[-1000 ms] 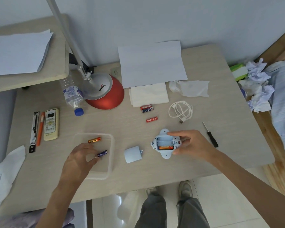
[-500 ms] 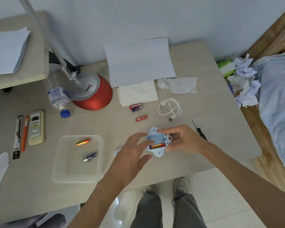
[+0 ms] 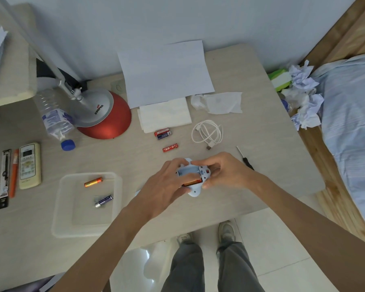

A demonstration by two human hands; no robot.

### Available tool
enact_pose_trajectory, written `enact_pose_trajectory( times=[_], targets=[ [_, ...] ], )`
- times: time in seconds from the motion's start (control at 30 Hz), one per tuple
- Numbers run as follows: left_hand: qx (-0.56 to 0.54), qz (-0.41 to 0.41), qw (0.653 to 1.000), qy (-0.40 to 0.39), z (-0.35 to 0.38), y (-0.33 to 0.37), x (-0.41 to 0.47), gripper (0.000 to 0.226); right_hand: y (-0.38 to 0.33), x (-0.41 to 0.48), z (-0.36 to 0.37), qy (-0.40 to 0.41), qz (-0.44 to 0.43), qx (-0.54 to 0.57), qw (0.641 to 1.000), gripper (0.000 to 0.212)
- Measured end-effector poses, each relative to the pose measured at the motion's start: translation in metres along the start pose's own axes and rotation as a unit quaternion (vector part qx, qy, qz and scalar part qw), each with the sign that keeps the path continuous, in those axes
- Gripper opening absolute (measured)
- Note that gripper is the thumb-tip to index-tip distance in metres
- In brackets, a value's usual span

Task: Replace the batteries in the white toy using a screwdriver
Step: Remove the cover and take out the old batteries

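From the head camera, you hold the white toy between both hands, just above the table, its battery bay open and facing up. Your left hand curls around its left side, thumb against the orange battery seated in the bay. Your right hand pinches its right end. The screwdriver lies just right of your right hand. A red battery lies just beyond your hands. Left of your left hand, the clear tray holds two loose batteries.
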State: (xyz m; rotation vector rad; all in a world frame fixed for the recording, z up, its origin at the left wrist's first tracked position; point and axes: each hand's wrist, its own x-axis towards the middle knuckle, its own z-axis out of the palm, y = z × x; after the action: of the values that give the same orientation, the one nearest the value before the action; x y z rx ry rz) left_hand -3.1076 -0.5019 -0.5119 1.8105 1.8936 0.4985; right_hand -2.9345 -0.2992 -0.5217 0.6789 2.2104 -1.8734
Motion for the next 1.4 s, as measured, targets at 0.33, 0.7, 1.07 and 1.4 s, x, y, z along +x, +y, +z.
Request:
enact_pose_trajectory(
  times=[0.33,0.7,1.07,1.4],
  targets=[
    [0.037,0.028,0.998,-0.049,-0.005,-0.007,0.012,0.052,0.003,0.003,-0.004,-0.009,0.019,-0.006,1.0,0.074],
    [0.025,0.02,0.996,-0.079,-0.008,-0.01,0.023,0.047,0.008,0.005,-0.004,-0.016,0.025,0.01,1.0,0.076],
    [-0.176,-0.099,0.978,0.045,0.027,-0.01,0.003,0.039,0.011,0.006,-0.004,-0.004,0.018,-0.003,1.0,0.077],
    [-0.301,-0.19,0.925,0.13,0.039,0.005,0.005,0.028,0.014,0.005,-0.002,-0.002,0.02,0.023,1.0,0.076]
  ],
)
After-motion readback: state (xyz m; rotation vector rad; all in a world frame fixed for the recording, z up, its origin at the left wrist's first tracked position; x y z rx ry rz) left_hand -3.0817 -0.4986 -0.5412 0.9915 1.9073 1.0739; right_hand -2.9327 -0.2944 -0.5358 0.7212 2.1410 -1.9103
